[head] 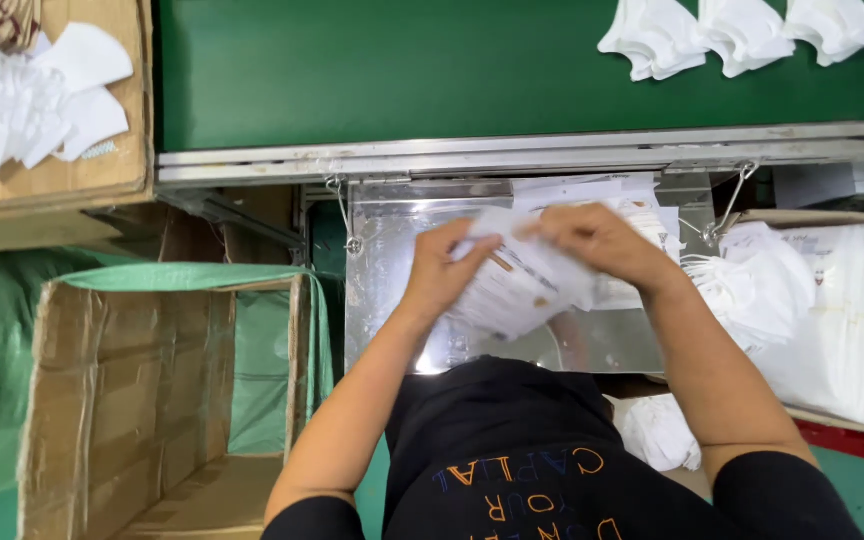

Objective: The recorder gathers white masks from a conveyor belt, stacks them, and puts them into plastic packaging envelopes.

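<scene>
Both hands hold one clear printed plastic pouch (517, 290) above a shiny metal tray (392, 280). My left hand (442, 270) grips its left edge, and my right hand (597, 240) pinches its upper right corner. Something white shows inside the pouch; I cannot tell exactly what it is. More flat pouches (612, 195) lie on the tray behind my hands.
A green conveyor belt (402, 70) runs across the top, with white folded masks (742, 30) at its right end. A carton of white masks (32, 100) sits top left. An open cardboard box lined with green plastic (152, 400) stands at left. Stacked white masks (832, 300) lie at right.
</scene>
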